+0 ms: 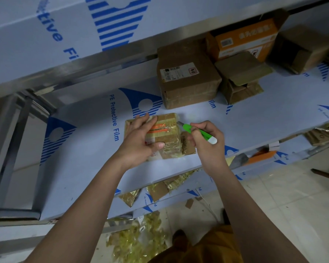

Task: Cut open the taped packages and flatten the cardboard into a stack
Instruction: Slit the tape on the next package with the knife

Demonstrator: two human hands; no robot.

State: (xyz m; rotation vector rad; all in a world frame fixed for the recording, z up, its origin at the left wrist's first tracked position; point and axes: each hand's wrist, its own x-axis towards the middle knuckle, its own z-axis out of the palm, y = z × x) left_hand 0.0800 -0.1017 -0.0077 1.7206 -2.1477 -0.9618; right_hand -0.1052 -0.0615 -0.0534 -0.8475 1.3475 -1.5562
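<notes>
A small cardboard package (169, 137) wrapped in yellowish tape, with an orange stripe on top, lies on the film-covered table (84, 158). My left hand (139, 138) rests on top of it, fingers spread over the far left corner and thumb along the near side. My right hand (205, 141) grips a green and white utility knife (198, 132). Its blade tip sits at the package's upper right edge.
Behind stand a taped brown box (186, 76) with a label, an opened small box (239, 76), an orange box (249, 40) and another brown box (304, 50). Cardboard pieces (160, 190) lie on a lower shelf. Crumpled tape (137, 238) litters the tiled floor.
</notes>
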